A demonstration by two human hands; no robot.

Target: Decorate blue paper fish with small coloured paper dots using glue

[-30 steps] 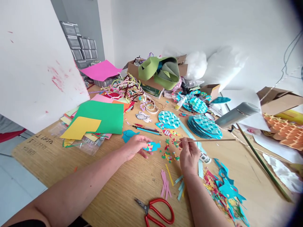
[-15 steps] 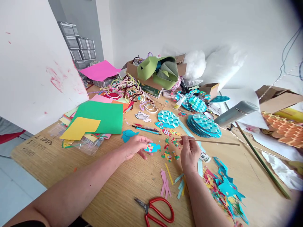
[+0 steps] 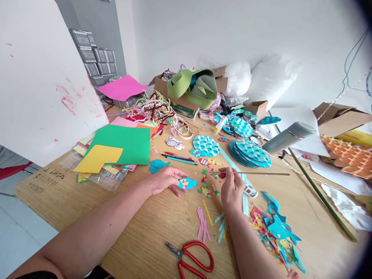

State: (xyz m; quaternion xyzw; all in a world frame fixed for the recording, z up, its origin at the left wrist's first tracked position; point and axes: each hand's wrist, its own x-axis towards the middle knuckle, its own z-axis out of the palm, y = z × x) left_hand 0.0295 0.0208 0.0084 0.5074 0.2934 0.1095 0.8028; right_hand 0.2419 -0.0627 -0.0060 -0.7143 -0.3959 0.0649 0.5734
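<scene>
Between the fingertips of my left hand [image 3: 165,182] is a small blue paper fish [image 3: 190,183] with coloured triangles on its body. A thin wooden stick [image 3: 267,174] is pinched in my right hand [image 3: 233,192], its long end pointing right and its other tip near small paper confetti pieces [image 3: 205,190]. Just beyond the left hand lies a plain blue paper fish [image 3: 157,166]. Decorated paper fish [image 3: 205,162] rest above the confetti. A white glue bottle [image 3: 250,191] lies partly behind my right hand.
Red-handled scissors [image 3: 194,257] lie at the front edge. Pink paper strips [image 3: 202,224] and blue paper scraps [image 3: 280,230] are near my right forearm. Coloured sheets [image 3: 128,141] are stacked left; blue honeycomb-textured discs [image 3: 251,153] and a grey flask [image 3: 290,137] stand right.
My right hand and the stick have shifted very slightly left. The left hand still holds the paper fish in nearly the same spot.
</scene>
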